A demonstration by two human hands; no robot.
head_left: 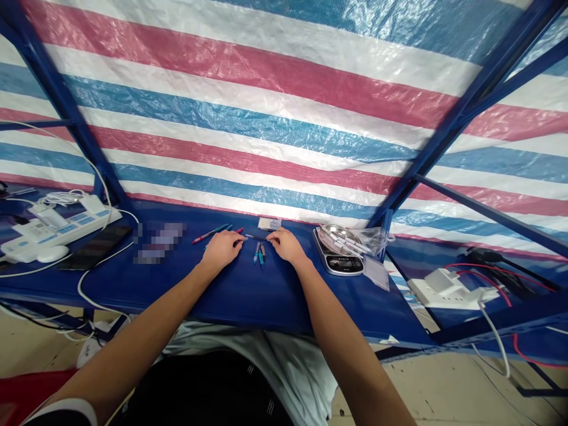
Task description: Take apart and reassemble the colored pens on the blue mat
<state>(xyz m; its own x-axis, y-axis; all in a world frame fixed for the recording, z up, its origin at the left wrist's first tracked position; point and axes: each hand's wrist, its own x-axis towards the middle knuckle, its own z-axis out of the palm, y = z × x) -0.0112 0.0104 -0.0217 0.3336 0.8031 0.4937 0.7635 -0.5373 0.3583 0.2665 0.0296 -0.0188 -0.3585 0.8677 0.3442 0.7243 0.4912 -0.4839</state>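
A slim pen [258, 238] with a dark body and a lighter end lies level between my two hands, just above or on the blue table; its finer details are too small to tell. My left hand [222, 248] is closed in a pinch at its lighter left end. The fingertips of my right hand [285, 244] pinch its dark right end. Just below it, between the hands, lie several short blue and dark pens [260, 254]. More pens, blue and red [212, 234], lie beyond my left hand, partly covered by it.
A small pale packet [270, 223] lies behind the hands. To the right, a digital scale [344, 264] bears a metal bowl and white pieces in clear plastic. On the left are a dark phone [95, 247], cables and a power strip [66, 228]. Blue frame posts [448, 124] flank a striped sheet.
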